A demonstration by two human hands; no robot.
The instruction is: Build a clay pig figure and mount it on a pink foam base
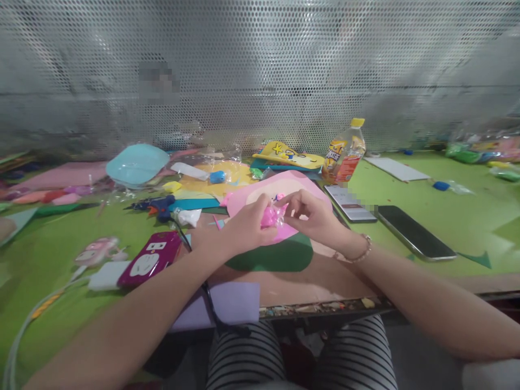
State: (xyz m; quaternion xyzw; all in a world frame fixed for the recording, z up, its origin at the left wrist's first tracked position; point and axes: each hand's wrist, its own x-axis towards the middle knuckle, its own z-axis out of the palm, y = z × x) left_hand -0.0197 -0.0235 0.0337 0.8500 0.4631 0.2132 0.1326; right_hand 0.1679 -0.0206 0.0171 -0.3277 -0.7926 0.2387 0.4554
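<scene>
Head view shows a pink clump [268,218] in clear wrap [280,219], above a pink sheet [290,181] near the front edge of the bench [483,216]. The clump lies between the two hands: the left hand [252,225] pinches it between thumb and fingers, probably to steady it, while the right hand [313,214] curls just beside, fingertips at the wrap; whether they grip it, I cannot tell. The pink sheet overlaps a green sheet [280,257] on the front-edge side. Toward the right edge lie a lit phone [351,203] and a dark phone [414,232], seemingly set aside for elbow room. Toward the back edge stands a bottle [345,154].
</scene>
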